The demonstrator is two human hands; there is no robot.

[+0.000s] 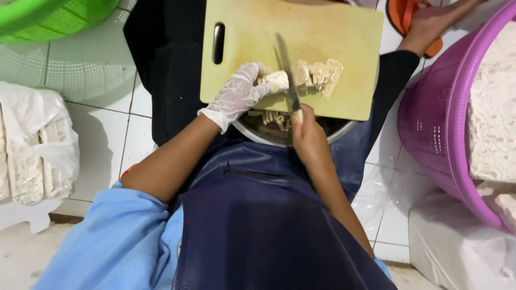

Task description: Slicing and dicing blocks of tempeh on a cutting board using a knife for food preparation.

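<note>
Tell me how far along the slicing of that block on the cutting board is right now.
Done: cut strips lie in the metal bowl under the cutting board, and several slices lie on it right of the blade. In hand: the gloved left hand steadies the uncut end of the pale block while the right hand holds the knife over it. Left: that short end, and big slabs in the purple basket.

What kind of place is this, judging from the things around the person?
Probably an informal food-preparation area on a tiled floor: a cutting board rests over a metal bowl, with a purple basket of pale tempeh-like blocks beside it.
</note>
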